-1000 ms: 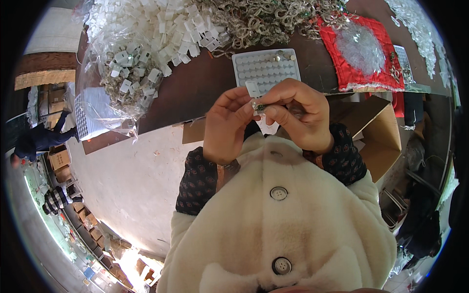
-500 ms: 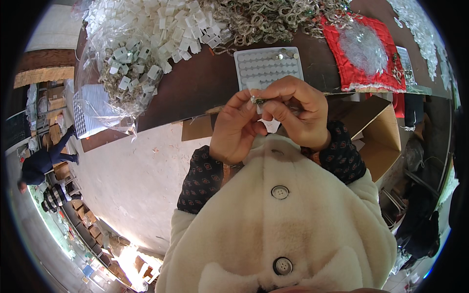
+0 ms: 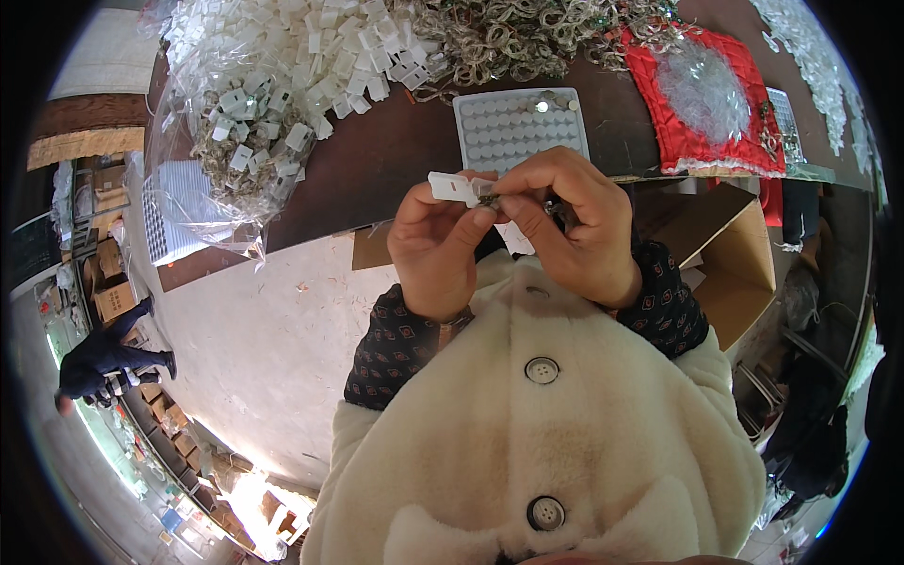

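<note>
My left hand (image 3: 433,250) pinches a small white plastic case (image 3: 452,188) with a slot in its face, like a battery case. At its right end is a clear piece (image 3: 484,187), with something dark and thin beside it. The fingertips of my right hand (image 3: 584,231) close on that end, meeting my left thumb. Coiled wire seems to lie in the curled right fingers, partly hidden. Just beyond my hands, a pale tray (image 3: 460,127) with rows of round pockets lies on the dark table (image 3: 377,160). A few shiny round cells (image 3: 542,106) sit at its far right.
Heaps of white cases (image 3: 330,47) and coiled wires (image 3: 499,47) cover the far table. A clear bag (image 3: 254,202) of cases is at left. A red cloth (image 3: 669,146) with clear film lies right. An open carton (image 3: 739,254) stands below. A person (image 3: 104,358) walks at far left.
The white case has turned up into sight, pointing left from my fingers. My left hand has shifted slightly left and rolled. The person at far left has moved.
</note>
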Demonstrator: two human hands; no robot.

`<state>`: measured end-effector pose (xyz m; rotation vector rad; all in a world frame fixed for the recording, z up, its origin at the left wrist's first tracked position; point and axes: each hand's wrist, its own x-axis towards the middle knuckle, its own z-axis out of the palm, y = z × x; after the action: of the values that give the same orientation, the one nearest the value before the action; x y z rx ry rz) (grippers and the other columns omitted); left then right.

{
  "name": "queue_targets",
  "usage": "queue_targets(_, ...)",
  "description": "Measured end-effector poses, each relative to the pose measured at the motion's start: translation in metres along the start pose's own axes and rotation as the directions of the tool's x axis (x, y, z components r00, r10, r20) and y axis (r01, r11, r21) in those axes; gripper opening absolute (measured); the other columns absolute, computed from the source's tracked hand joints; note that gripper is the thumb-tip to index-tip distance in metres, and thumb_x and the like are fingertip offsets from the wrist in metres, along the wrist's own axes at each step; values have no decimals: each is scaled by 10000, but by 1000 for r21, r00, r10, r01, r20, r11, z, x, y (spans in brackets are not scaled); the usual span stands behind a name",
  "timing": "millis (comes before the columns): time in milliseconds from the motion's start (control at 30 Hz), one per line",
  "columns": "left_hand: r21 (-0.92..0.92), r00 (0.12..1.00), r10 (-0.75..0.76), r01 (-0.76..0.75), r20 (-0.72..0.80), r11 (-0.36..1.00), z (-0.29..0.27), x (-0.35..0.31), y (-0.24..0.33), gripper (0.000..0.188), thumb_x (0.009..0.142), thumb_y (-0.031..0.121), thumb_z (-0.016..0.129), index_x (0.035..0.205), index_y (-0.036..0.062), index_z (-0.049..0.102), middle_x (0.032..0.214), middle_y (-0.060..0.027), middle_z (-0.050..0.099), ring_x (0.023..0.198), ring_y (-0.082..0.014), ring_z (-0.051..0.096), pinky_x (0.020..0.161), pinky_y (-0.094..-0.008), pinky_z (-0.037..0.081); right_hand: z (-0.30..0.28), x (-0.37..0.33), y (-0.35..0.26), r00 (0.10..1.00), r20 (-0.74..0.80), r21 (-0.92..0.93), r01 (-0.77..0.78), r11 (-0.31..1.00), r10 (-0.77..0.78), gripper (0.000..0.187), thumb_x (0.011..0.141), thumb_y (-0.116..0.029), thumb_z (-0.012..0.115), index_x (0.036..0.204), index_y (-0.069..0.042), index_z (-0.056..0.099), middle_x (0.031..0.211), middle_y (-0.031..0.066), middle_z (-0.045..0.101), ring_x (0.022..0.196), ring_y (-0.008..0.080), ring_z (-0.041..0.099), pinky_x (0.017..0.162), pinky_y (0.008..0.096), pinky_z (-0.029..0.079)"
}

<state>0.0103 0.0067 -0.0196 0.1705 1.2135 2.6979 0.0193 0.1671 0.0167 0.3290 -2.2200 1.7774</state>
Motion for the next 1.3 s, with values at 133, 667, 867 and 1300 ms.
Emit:
queue_targets(133,15,999,38,-38,-3,999,-1,-3,-2,265,894,-145,604,1122,-15,569,1173,-162,637,1030,-215,647,890,-375,569,-1,-1,-2,997,38,81,-66,995,63,124,878,68,665,992,21,673,944,72,663,763,107,606,689,230,483)
queue_targets(667,196,928,373,-364,-11,910,-3,-1,-15,249,914,-90,623,1108,39,536,1100,-177,669,999,-225,673,888,-356,547,13,-3,1,959,98,311,-282,907,264,228,869,112,644,1073,9,640,1032,64,679,835,62,630,713,211,506)
queue_targets(867,236,928,368,-371,58,898,-5,-2,-15,307,928,-125,579,1157,57,485,1135,-187,634,958,-218,662,802,-341,577,12,-2,0,983,46,213,-185,959,179,164,868,121,629,958,-2,570,932,40,628,795,64,620,667,206,486)
queue_targets(1300,22,986,152,-151,-66,988,-11,-1,-14,188,994,102,587,1172,129,532,1113,-178,670,1006,-236,640,882,-411,521,21,-9,19,892,194,624,-434,650,409,211,871,61,693,886,-47,512,876,30,624,851,86,629,767,238,513)
